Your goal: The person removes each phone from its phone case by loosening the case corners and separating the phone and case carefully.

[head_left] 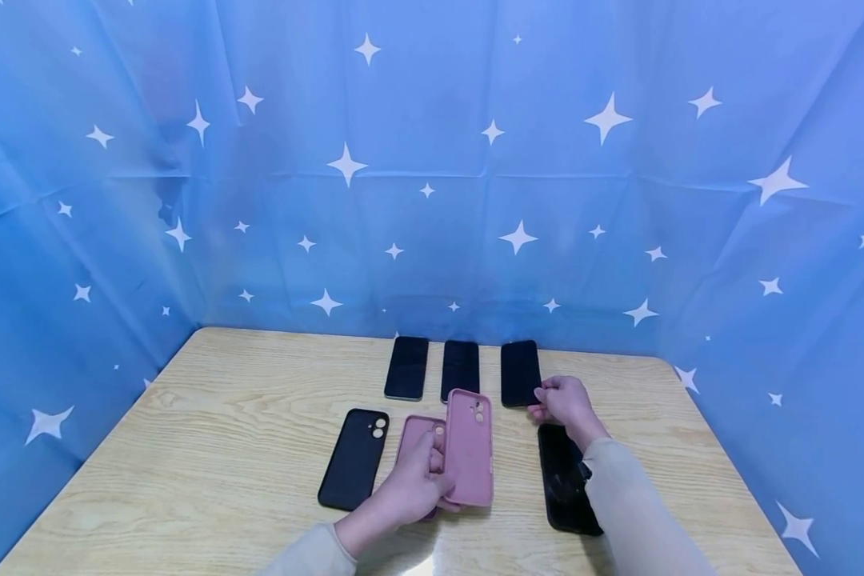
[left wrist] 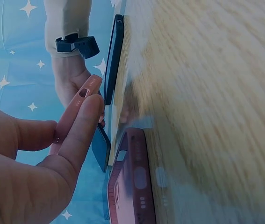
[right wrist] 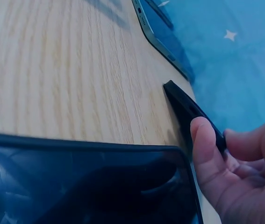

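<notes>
My left hand (head_left: pixel 416 482) pinches the lower edge of a pink phone case (head_left: pixel 470 448) between thumb and fingers. The case is raised, its inside and camera cutouts showing in the head view. Below it, a second, darker pink phone case (left wrist: pixel 134 179) lies on the table, partly hidden by the hand in the head view. My right hand (head_left: pixel 567 406) pinches the near right corner of a black phone (head_left: pixel 520 372), the rightmost in the back row. In the right wrist view that phone (right wrist: pixel 181 101) stands tilted, its near edge lifted from the table.
Two more dark phones (head_left: pixel 406 368) lie at the back of the wooden table (head_left: pixel 223 432). A black phone case (head_left: pixel 354 460) lies left of the left hand. Under the right forearm is a phone in a black case (head_left: pixel 565 480). A blue starry curtain (head_left: pixel 432 160) surrounds the table.
</notes>
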The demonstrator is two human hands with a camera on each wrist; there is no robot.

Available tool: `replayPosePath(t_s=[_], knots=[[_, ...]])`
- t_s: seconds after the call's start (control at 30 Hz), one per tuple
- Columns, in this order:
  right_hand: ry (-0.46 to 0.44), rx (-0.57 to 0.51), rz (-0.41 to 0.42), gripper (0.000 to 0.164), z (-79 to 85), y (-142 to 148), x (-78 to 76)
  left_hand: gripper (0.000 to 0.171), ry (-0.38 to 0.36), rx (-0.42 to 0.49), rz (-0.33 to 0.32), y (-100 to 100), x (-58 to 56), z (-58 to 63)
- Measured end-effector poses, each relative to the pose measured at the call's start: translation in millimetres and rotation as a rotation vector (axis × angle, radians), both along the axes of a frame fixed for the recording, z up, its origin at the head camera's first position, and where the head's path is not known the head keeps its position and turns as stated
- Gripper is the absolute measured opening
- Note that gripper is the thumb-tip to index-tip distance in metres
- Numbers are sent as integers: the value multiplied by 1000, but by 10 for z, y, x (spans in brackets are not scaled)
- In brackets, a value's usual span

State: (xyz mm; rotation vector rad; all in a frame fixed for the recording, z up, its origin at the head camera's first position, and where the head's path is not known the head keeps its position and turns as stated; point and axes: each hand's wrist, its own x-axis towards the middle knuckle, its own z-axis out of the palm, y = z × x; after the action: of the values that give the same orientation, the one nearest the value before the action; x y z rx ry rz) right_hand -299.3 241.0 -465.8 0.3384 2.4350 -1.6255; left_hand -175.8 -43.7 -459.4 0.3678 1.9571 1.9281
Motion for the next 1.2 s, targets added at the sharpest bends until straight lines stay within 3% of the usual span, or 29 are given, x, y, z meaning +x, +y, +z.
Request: replayPosePath(t_s=[0.4, 0.73, 0.97, 1.2], knots=[[-17, 38, 11, 42, -8, -46, -53, 26, 0, 21, -1, 12, 7, -26], [35, 239, 12, 16, 8, -68, -48, 26, 1, 17, -3, 23, 23, -29], [99, 511, 57, 18, 67, -76, -26, 26, -36, 5, 0, 58, 22, -24], [119, 529, 73, 18, 132, -51, -4, 41, -36, -11, 1, 112, 5, -32]])
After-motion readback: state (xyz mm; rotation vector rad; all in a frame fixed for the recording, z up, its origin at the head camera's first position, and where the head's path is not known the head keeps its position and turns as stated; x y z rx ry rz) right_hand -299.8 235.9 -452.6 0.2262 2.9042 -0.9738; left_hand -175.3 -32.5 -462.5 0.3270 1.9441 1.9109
